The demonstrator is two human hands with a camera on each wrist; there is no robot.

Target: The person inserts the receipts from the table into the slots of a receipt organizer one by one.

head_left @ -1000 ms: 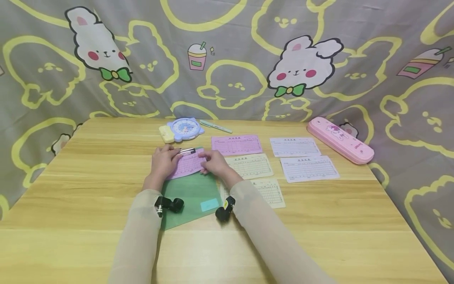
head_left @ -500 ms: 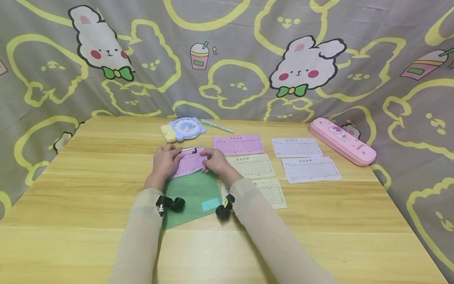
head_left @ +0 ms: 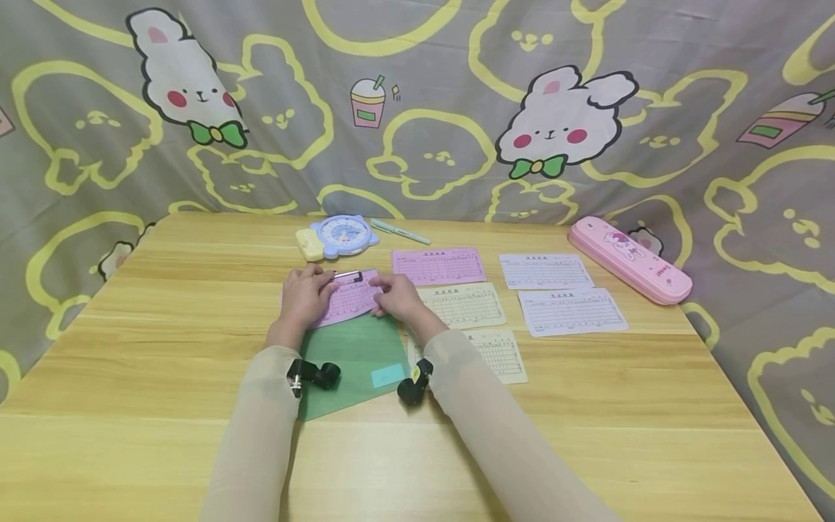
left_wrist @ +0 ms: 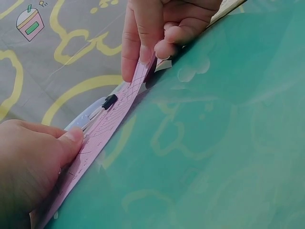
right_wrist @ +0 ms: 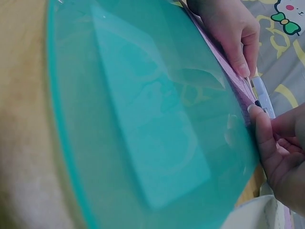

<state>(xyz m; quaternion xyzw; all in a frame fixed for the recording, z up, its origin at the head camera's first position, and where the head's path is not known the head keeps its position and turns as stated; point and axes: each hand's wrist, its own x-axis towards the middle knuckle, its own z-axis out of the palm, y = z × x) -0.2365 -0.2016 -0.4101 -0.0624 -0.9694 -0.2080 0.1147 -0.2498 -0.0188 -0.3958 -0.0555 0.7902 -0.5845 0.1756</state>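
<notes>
left hand point(head_left: 303, 297): thumb and fingers clamped on the top left of the lined pink sheet point(head_left: 349, 303), thumb tip right at the left end of the black-and-silver clip point(head_left: 348, 276); other fingertips partly hidden. right hand point(head_left: 398, 297): fingers pinched together on that sheet's right edge, just beside the clip's black end. sheet lies over the upper part of the green board point(head_left: 352, 355), lower edge bowed. board is glossy, set at an angle on the wood table point(head_left: 163, 435), light blue label point(head_left: 388, 375) near its lower right

right of the board: second pink sheet point(head_left: 438, 266) at the back, upper cream sheet point(head_left: 466, 304) in front of it, lower cream sheet point(head_left: 502, 355) nearest, partly under the right arm. further right, two white sheets point(head_left: 572, 312), one behind the other, then pink pencil case point(head_left: 629, 259), slanted. behind the hands: yellow block point(head_left: 309, 245) touching blue round dial point(head_left: 344, 236), pale green pen point(head_left: 400, 232) beside it. patterned grey cloth point(head_left: 417, 72) hangs behind the table
</notes>
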